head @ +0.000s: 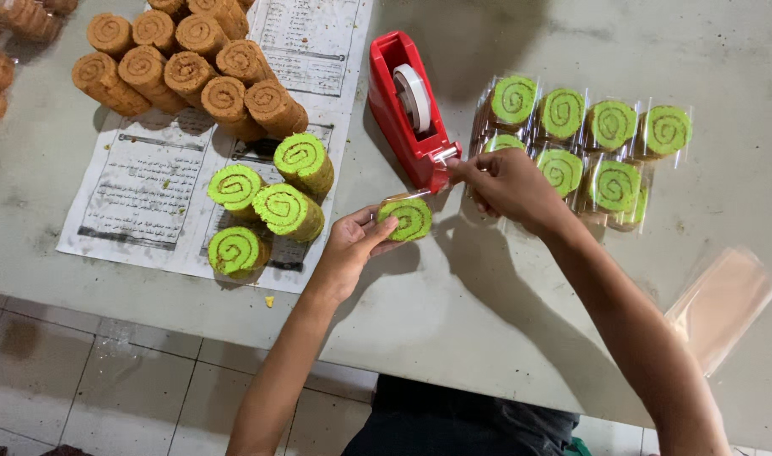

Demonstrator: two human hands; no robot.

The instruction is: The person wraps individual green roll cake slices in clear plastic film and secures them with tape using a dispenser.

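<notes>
Green swirl roll (407, 219), wrapped in clear film, is sitting in your left hand (352, 247), thumb and fingers closing round its near side, just near of the red tape dispenser (407, 114). You are holding it swirl face up, over the grey table (504, 321).

Your right hand (508, 181) is pinching at the dispenser's cutter end, fingertips pressed together on what looks like the tape tail; the strip itself is too thin to make out.

Wrapped green rolls (588, 139) are lying in two rows to the right of the dispenser, just beyond your right hand. Bare green rolls (268, 203) are standing on the newspaper (141, 186) to the left, with brown rolls (183, 72) stacked on the far side of them. A sheaf of clear bags (723, 304) is lying at the right, near edge.

Notes on doing this well, as judgement only:
- You are keeping the roll close under the cutter, which keeps the tape pull short; that seems right.
- Pulling the tail straight and down against the teeth should give a clean tear.
- Holding the film fold flat with your left thumb would let the tape land without creases.
- Gripping lightly matters: the cake looks soft and would likely dent.
</notes>
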